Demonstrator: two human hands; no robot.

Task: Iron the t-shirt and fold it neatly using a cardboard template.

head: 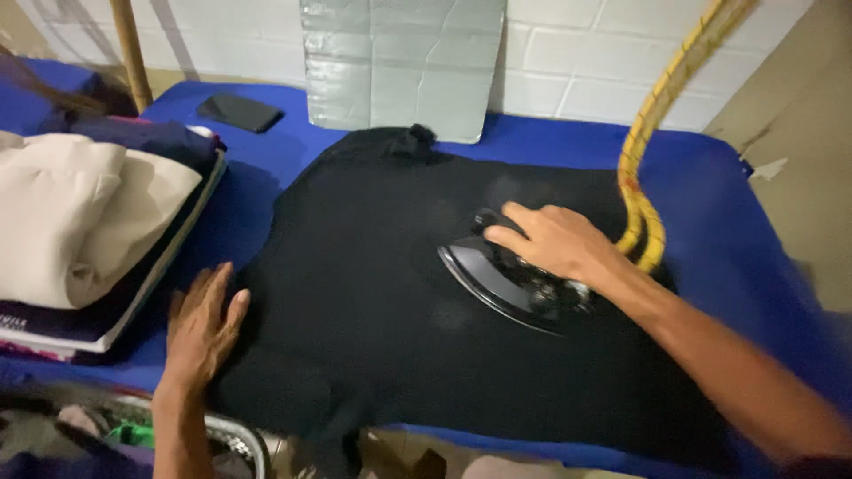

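A black garment (373, 293) lies spread flat over a blue-covered ironing surface (737, 222). My right hand (555, 241) grips the handle of a black iron (510, 282) that rests on the right half of the garment, its tip pointing left. A yellow cord (652, 106) runs from the iron up to the top right. My left hand (202, 324) lies flat with fingers spread on the garment's left edge, holding the cloth down.
A stack of folded clothes (84, 222), cream on top, sits at the left. A dark phone (238, 113) lies at the back left. A silver foil-covered panel (399, 62) leans on the white brick wall. A basket of laundry (133, 435) shows at the bottom left.
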